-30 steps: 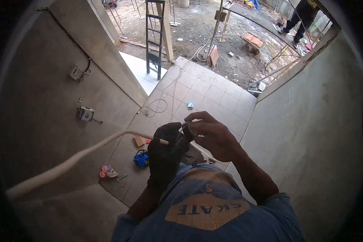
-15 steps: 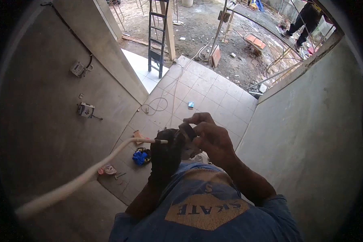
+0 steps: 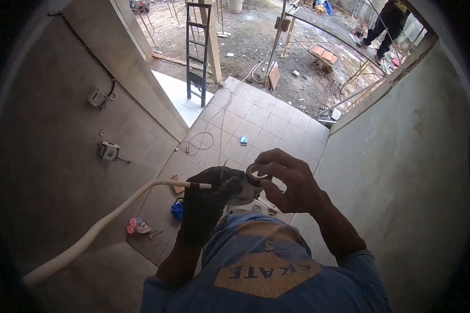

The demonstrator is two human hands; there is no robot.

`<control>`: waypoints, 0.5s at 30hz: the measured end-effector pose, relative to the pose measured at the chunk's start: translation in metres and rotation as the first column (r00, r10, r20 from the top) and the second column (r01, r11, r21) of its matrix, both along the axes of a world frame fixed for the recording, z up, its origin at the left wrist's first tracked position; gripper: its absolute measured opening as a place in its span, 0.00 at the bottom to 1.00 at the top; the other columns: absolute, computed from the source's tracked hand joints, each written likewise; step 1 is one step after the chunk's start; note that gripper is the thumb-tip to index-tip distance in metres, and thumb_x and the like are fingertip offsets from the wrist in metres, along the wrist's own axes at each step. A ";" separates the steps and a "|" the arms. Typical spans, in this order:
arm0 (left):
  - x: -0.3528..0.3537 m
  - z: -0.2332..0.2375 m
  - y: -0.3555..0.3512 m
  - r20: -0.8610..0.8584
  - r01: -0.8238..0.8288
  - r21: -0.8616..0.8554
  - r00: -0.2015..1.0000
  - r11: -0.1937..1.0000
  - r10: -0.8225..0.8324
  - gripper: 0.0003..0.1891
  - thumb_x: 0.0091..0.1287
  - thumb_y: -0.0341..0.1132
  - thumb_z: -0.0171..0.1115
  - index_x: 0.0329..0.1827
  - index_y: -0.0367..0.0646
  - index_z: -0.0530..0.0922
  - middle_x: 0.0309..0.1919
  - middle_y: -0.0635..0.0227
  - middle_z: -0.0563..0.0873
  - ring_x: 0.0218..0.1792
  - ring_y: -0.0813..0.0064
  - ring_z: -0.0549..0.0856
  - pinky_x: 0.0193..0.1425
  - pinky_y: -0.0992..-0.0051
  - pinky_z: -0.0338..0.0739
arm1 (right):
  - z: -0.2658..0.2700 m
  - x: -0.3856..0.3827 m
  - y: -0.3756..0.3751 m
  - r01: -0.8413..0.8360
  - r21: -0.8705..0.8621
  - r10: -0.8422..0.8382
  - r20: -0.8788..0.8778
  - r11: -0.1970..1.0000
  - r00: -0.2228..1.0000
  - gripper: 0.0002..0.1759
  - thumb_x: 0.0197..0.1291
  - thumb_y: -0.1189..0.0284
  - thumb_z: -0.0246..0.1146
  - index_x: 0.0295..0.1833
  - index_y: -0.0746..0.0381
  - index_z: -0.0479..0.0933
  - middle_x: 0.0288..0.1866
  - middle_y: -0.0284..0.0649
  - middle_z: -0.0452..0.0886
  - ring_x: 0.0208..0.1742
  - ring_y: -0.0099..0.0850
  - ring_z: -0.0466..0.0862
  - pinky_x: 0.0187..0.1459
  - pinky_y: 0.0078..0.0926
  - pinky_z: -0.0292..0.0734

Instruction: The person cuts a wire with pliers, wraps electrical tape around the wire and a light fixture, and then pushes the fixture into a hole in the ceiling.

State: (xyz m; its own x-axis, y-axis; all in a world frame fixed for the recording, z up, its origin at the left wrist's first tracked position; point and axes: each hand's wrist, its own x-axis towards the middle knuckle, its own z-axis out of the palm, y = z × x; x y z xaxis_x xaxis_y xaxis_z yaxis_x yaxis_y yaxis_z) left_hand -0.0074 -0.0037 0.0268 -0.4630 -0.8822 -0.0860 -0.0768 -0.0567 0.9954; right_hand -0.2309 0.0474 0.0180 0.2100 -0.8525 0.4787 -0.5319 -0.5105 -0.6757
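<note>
My left hand (image 3: 206, 201), in a dark glove, is closed around the end of a cream flexible conduit (image 3: 96, 227) that curves in from the lower left. A band of black tape (image 3: 194, 185) wraps the conduit near its tip. Bare and to the right, my right hand (image 3: 292, 182) pinches a dark roll of tape (image 3: 253, 179) between thumb and fingers, close beside the gloved fingertips. A thin wire stands up above the glove. The gloved palm is hidden from view.
Electrical boxes (image 3: 109, 151) protrude from the left wall. A black ladder (image 3: 197, 57) stands by the doorway. On the tiles lie a small blue box (image 3: 244, 140), a blue bundle (image 3: 177, 209) and pink items (image 3: 136, 226). Outside, a person (image 3: 386, 26) stands on scaffolding (image 3: 334, 28).
My right hand has moved right and turned, so the tape roll's ring opening now shows. The gloved left hand has shifted slightly left. The camera view has shifted a little.
</note>
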 end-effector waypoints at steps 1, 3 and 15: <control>-0.001 0.005 0.000 -0.044 -0.051 0.116 0.997 0.992 0.057 0.08 0.70 0.29 0.71 0.46 0.34 0.88 0.33 0.63 0.91 0.31 0.76 0.88 0.36 0.76 0.84 | 0.006 0.002 -0.001 0.003 0.031 -0.001 -0.060 1.000 0.998 0.22 0.58 0.80 0.70 0.60 0.66 0.80 0.58 0.53 0.82 0.52 0.45 0.88 0.53 0.38 0.87; 0.000 -0.005 0.001 -0.095 -0.053 0.113 0.993 0.992 0.064 0.08 0.69 0.29 0.72 0.46 0.35 0.88 0.33 0.62 0.91 0.30 0.77 0.89 0.35 0.76 0.84 | 0.003 0.008 -0.006 0.025 0.028 -0.022 -0.096 0.999 0.995 0.24 0.55 0.83 0.69 0.59 0.66 0.80 0.60 0.53 0.80 0.54 0.45 0.87 0.55 0.37 0.87; -0.004 -0.025 -0.004 0.073 0.083 -0.188 0.995 0.979 -0.071 0.09 0.71 0.33 0.69 0.48 0.37 0.87 0.36 0.61 0.90 0.36 0.74 0.90 0.39 0.74 0.85 | -0.009 0.023 -0.036 -0.370 0.151 0.205 0.617 0.917 0.760 0.10 0.52 0.82 0.70 0.41 0.63 0.82 0.65 0.51 0.78 0.70 0.47 0.77 0.72 0.47 0.72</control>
State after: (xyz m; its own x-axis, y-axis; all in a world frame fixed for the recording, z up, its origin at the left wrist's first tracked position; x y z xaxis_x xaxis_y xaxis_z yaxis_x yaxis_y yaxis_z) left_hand -0.0114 -0.0074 0.0016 -0.5290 -0.8473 0.0480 -0.1389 0.1423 0.9800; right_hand -0.2080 0.0111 0.0090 0.2189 -0.9026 0.3706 0.1455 -0.3453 -0.9271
